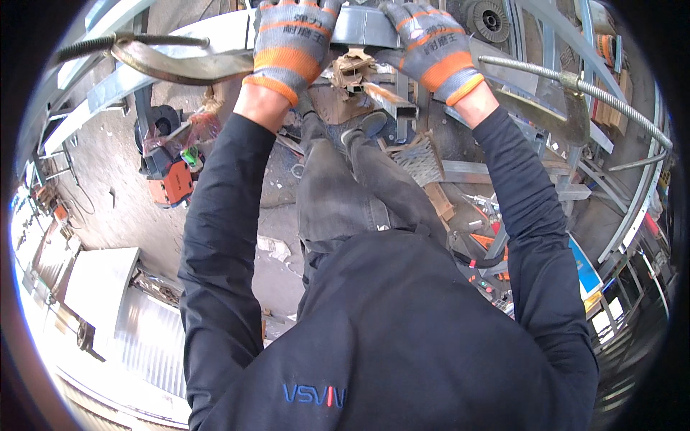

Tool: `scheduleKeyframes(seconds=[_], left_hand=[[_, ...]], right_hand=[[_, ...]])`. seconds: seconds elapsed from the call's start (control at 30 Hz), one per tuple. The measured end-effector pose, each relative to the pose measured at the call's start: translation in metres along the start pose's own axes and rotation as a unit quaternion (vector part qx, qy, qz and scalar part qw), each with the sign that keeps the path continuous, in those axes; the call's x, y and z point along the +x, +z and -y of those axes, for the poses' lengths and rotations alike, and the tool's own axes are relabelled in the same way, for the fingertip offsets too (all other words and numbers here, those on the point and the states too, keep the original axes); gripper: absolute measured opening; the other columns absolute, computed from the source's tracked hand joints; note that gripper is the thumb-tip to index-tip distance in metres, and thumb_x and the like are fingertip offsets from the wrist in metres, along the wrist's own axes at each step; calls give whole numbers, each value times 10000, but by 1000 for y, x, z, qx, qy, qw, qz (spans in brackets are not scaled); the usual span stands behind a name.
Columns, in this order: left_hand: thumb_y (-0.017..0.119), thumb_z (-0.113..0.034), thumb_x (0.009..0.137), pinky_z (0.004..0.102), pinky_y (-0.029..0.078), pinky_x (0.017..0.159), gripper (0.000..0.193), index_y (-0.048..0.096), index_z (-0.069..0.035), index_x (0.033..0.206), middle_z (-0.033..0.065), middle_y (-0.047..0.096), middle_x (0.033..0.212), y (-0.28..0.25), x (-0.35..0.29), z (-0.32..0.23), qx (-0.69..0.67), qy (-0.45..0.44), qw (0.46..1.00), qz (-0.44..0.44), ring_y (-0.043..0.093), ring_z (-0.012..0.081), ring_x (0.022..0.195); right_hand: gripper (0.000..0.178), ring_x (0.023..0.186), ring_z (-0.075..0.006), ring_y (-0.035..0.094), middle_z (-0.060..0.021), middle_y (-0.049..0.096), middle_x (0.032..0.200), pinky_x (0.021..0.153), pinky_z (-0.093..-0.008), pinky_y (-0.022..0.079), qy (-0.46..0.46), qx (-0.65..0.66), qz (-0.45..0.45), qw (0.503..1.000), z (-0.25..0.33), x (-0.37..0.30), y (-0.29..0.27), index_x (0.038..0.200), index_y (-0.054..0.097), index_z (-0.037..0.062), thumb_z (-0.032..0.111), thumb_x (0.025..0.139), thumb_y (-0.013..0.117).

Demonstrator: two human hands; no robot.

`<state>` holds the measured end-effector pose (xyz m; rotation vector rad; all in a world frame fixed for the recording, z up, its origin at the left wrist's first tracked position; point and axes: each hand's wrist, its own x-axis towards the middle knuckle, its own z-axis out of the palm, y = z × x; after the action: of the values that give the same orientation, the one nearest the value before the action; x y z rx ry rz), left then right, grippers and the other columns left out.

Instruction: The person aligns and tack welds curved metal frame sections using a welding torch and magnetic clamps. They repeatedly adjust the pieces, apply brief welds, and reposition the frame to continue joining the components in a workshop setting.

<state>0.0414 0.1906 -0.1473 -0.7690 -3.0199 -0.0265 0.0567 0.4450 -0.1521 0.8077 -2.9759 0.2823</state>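
Note:
My left hand (293, 44), in a grey and orange work glove, lies over a grey metal beam (365, 29) at the top of the view, fingers bent over its far side. On the same beam, further right, my right hand (433, 49) wears a matching glove and also curls over it. The fingertips of both hands are hidden. Beside my left hand a C-clamp (154, 63) with a threaded screw reaches out to the left. A second C-clamp (578, 108), its long screw slanting down to the right, is beyond my right hand.
Below the beam are a rectangular steel tube (395, 103) and pieces of wood (352, 70). An orange tool or machine (171, 185) is on the floor at left. At upper right lies a round grey spool (489, 20). Metal bars (496, 171) and loose tools crowd the right side.

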Motion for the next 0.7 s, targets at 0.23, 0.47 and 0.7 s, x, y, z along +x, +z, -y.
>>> scheduleKeyframes(seconds=[0.23, 0.47, 0.7], left_hand=[[979, -398, 748, 551, 544, 1018, 689, 724, -218, 1362, 61, 733, 1298, 5, 2, -1, 17, -16, 1000, 2, 714, 325, 1247], [974, -347, 721, 540, 526, 1021, 737, 721, -194, 1396, 59, 725, 1313, 1, 5, -1, -29, -16, 999, -19, 692, 332, 1244], [938, -339, 750, 614, 431, 1210, 637, 691, -164, 1311, 99, 682, 1291, -3, 11, -3, -105, -10, 994, -32, 639, 353, 1314]], right_hand=[[736, 1322, -352, 729, -158, 755, 1394, 1106, -509, 594, -14, 33, 112, 993, -4, 24, -9, 1527, 662, 142, 503, 923, 875], [751, 1367, -368, 701, -163, 729, 1470, 1158, -494, 576, -7, 104, 90, 990, -10, 24, -21, 1511, 690, 126, 539, 913, 882], [778, 1300, -388, 716, -193, 734, 1414, 1107, -507, 580, -40, 161, 41, 985, -13, 28, -11, 1481, 677, 92, 481, 851, 919]])
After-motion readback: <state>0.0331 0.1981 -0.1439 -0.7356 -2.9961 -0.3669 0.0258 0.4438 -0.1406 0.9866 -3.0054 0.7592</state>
